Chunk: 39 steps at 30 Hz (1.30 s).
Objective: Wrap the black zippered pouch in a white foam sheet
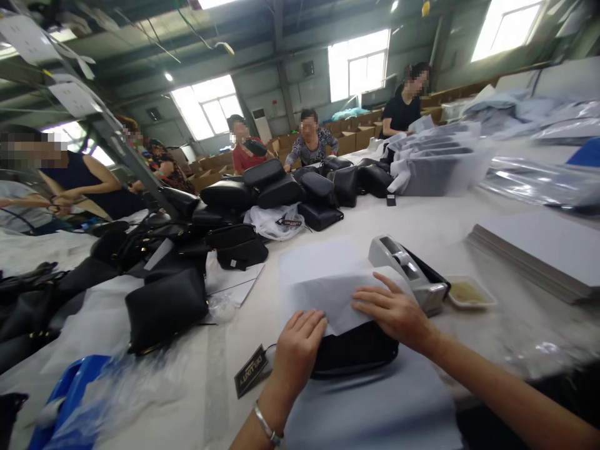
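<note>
White tissue paper point(328, 294) lies folded over the far part of a black bag point(356, 351), and more paper extends beneath the bag toward me. On the paper's left edge rests my left hand point(300, 340), fingers close together and pressing down. My right hand point(391, 306) lies flat on the right part of the paper, its fingers spread. A black tag point(251, 371) hangs on a cord at the bag's left side. Just beyond my right hand stands a grey tape dispenser point(407, 272).
Black bags point(166, 306) are heaped at the left and centre back. A blue tape dispenser point(70, 400) sits front left. A stack of white sheets point(539, 250) and a shallow dish point(469, 292) are at right. Wrapped bags stand in a bin point(435, 172). Several people work beyond.
</note>
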{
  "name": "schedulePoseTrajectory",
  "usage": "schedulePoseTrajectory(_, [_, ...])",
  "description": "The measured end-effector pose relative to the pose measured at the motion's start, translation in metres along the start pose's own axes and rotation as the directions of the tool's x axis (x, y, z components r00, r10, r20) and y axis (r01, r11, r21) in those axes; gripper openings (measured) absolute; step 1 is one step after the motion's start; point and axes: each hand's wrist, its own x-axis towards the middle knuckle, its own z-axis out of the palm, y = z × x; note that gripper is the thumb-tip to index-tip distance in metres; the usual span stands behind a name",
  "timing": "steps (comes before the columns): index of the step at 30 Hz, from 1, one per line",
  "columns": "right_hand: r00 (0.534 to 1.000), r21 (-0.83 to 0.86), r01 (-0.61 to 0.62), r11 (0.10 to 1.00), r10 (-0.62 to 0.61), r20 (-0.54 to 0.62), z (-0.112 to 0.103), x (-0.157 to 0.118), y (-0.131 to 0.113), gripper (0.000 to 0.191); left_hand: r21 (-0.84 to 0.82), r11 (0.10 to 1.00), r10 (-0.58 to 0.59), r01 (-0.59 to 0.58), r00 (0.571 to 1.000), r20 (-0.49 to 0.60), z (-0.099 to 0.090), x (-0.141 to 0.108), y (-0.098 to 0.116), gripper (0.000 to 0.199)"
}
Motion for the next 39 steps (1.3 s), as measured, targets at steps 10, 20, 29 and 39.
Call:
schedulePoseTrajectory(10, [1.0, 0.084, 0.005, 0.996, -0.005, -0.004, 0.003, -0.023, -0.019, 0.039, -0.035, 0.995, -0.096, 0.098, 0.994, 0.058, -0.013, -0.006, 0.024, 0.032])
schedulePoseTrajectory(20, [0.988, 0.115, -0.076, 0.99, 0.059, 0.145, -0.001, -0.041, -0.033, 0.047, -0.046, 0.999, 0.02, -0.004, 0.936, 0.352, -0.011, -0.014, 0.037, 0.08])
schedulePoseTrajectory(29, [0.958, 0.065, -0.154, 0.986, 0.132, 0.256, -0.001, -0.046, -0.037, 0.059, -0.039, 0.998, -0.033, 0.046, 0.957, 0.287, 0.008, -0.02, 0.029, 0.057])
schedulePoseTrajectory(39, [0.925, 0.328, -0.199, 0.924, 0.066, 0.374, -0.019, -0.075, -0.084, 0.043, -0.093, 0.988, -0.098, 0.125, 0.964, 0.248, 0.019, -0.013, 0.027, 0.054])
